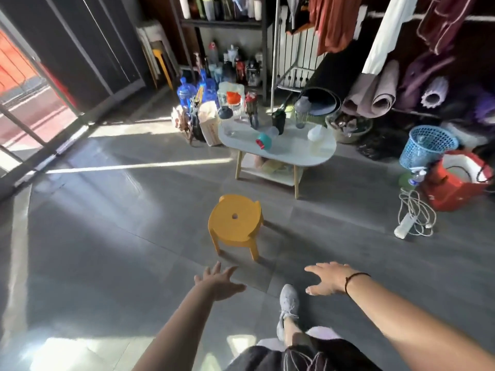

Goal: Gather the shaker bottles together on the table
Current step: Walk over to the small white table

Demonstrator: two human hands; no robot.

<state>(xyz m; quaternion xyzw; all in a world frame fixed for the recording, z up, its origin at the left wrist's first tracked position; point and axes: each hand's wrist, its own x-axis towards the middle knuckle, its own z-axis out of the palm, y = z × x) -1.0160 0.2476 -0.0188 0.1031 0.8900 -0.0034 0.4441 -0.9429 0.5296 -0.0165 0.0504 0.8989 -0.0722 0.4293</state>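
Shaker bottles (278,121) stand scattered across a small white oval table (325,153) at the far side of a cluttered room, and none looks grouped yet. One teal bottle with a red cap (263,141) lies on its side near the table's middle; a pale one (316,139) stands apart toward the right end, and darker ones stand along the back edge. The gathering appears not to have begun. Both hands are empty and well apart from the table, with a yellow stool (235,218) on the floor between. The left hand (218,281) reaches forward with fingers spread apart. The right hand (328,278), a dark band at its wrist, is held palm down, fingers loosely apart, holding nothing. One grey shoe (288,298) steps forward beneath them.
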